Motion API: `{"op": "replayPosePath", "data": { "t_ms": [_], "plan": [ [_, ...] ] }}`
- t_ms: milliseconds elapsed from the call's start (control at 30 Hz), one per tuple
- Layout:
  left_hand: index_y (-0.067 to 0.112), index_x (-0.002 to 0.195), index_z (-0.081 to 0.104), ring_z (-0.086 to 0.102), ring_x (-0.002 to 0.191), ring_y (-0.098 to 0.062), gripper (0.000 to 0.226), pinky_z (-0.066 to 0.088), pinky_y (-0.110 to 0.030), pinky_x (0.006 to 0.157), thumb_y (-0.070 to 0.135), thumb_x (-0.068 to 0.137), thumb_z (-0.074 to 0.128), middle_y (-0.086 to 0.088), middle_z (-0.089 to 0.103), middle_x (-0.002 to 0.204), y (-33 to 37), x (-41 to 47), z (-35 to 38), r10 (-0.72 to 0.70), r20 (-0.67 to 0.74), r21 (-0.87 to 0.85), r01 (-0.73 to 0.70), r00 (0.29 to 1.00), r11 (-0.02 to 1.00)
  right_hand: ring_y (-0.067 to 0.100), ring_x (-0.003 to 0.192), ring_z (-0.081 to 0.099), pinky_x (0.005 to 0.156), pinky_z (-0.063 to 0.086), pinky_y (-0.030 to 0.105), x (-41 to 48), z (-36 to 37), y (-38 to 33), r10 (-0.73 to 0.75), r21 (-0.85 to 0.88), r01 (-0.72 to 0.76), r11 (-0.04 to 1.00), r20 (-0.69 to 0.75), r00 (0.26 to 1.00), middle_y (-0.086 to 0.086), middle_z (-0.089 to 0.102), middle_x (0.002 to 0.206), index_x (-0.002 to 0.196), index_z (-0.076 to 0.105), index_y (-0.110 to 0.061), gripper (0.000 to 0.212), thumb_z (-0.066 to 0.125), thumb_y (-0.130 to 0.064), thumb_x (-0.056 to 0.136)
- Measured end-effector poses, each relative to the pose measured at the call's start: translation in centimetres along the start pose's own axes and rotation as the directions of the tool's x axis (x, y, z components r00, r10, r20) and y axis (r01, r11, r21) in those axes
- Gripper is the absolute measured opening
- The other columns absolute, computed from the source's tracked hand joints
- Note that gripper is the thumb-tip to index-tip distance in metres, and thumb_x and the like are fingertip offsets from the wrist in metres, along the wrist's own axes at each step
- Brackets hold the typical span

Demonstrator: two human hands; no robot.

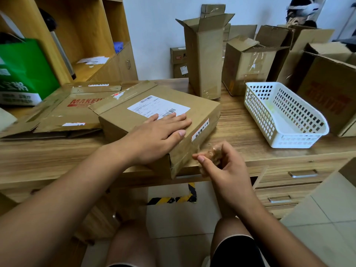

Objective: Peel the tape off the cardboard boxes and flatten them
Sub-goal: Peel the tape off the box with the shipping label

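Taped box lies flat on the counter, near corner over the front edge. My left grip presses flat on top, fingers straight; my right grip pinches a crumpled tape wad just beside that corner. Peeling step, I judge; next: pull the strip clear, then collapse the box. Wad blurred, can't tell if it's attached. Upright boxes behind, rightmost cut off

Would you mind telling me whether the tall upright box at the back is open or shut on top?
Open: the tall box stands upright, its top flaps raised and splayed apart, none folded across.
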State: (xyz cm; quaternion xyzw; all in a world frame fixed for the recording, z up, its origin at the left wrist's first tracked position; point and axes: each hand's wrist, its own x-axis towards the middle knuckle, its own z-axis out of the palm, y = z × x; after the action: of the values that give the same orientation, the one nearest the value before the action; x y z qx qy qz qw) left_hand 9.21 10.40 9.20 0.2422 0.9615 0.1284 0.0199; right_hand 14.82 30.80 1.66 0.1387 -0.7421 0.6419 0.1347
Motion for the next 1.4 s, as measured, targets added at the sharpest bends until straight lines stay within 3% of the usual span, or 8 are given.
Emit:
{"op": "replayPosePath", "data": {
  "t_ms": [233,367,467,633,933,1233,1300,1400],
  "plan": [
    [0.046,0.152,0.031,0.008,0.149,0.007,0.045,0.006,-0.036,0.125,0.042,0.107,0.027,0.027,0.021,0.160,0.2,0.1,0.2,-0.024,-0.055,-0.035,0.022,0.998,0.999,0.012,0.069,0.061,0.066,0.049,0.028,-1.1,0.2,-0.9,-0.012,-0.020,0.013,1.000,0.025,1.000,-0.003,0.066,0.078,0.081,0.054,-0.029,0.030,0.077,-0.011,0.088],
    [0.044,0.153,0.032,0.008,0.149,0.006,0.046,0.006,-0.037,0.125,0.041,0.107,0.028,0.026,0.020,0.160,0.5,0.2,0.3,-0.039,-0.066,-0.037,0.037,0.997,0.999,0.002,0.069,0.059,0.065,0.044,0.014,-0.4,0.0,-0.8,0.009,-0.148,-0.010,0.989,-0.004,1.000,-0.020,0.063,0.080,0.093,0.047,-0.030,0.035,0.080,-0.024,0.086],
    [0.043,0.152,0.033,0.009,0.149,0.005,0.046,0.007,-0.038,0.125,0.042,0.107,0.029,0.025,0.021,0.161,0.9,0.2,0.5,-0.048,-0.082,-0.040,0.045,0.995,0.998,0.005,0.071,0.060,0.063,0.046,0.020,0.2,0.1,-0.4,-0.013,-0.317,-0.004,0.948,-0.052,0.999,-0.016,0.061,0.080,0.093,0.039,-0.036,0.045,0.082,-0.037,0.081],
    [0.043,0.152,0.033,0.009,0.149,0.005,0.046,0.006,-0.037,0.125,0.043,0.106,0.030,0.025,0.021,0.161,0.9,0.3,0.5,-0.055,-0.086,-0.041,0.052,0.995,0.998,-0.001,0.072,0.054,0.060,0.042,0.023,1.9,-0.2,-0.3,-0.023,-0.518,0.049,0.854,0.057,0.998,-0.020,0.054,0.082,0.104,0.041,-0.029,0.048,0.081,-0.043,0.081],
    [0.041,0.153,0.032,0.009,0.150,0.004,0.047,0.006,-0.038,0.125,0.042,0.106,0.030,0.023,0.020,0.162,1.1,0.2,0.3,-0.059,-0.074,-0.038,0.056,0.996,0.998,0.012,0.089,0.058,0.074,0.051,0.040,2.5,0.0,-0.1,-0.070,-0.671,0.230,0.705,0.257,0.964,-0.012,0.060,0.096,0.111,0.051,-0.031,0.013,0.054,-0.039,0.101],
    [0.044,0.152,0.033,0.011,0.149,0.003,0.046,0.008,-0.039,0.125,0.042,0.106,0.030,0.024,0.021,0.161,1.2,0.4,0.7,-0.074,-0.106,-0.037,0.071,0.992,0.997,0.009,0.088,0.059,0.077,0.052,0.043,-0.6,0.1,-0.4,0.003,-0.456,0.172,0.873,0.357,0.934,-0.012,0.062,0.090,0.099,0.057,-0.026,0.019,0.048,-0.042,0.096],
    [0.045,0.151,0.033,0.012,0.150,0.003,0.046,0.008,-0.039,0.125,0.042,0.106,0.029,0.024,0.022,0.161,1.2,0.4,0.7,-0.079,-0.111,-0.036,0.076,0.991,0.996,0.006,0.082,0.055,0.072,0.048,0.034,-1.7,-0.1,-0.3,-0.038,-0.438,0.206,0.875,0.362,0.931,-0.016,0.056,0.084,0.088,0.051,-0.031,0.010,0.052,-0.036,0.097],
    [0.044,0.152,0.033,0.012,0.150,0.002,0.046,0.007,-0.039,0.125,0.042,0.106,0.029,0.022,0.022,0.162,1.6,0.4,0.8,-0.089,-0.113,-0.041,0.085,0.990,0.996,0.006,0.078,0.051,0.065,0.035,0.019,-1.8,-0.8,0.0,-0.076,-0.463,0.201,0.863,0.274,0.959,-0.019,0.052,0.081,0.082,0.046,-0.041,0.026,0.061,-0.026,0.099]
  ]
}}
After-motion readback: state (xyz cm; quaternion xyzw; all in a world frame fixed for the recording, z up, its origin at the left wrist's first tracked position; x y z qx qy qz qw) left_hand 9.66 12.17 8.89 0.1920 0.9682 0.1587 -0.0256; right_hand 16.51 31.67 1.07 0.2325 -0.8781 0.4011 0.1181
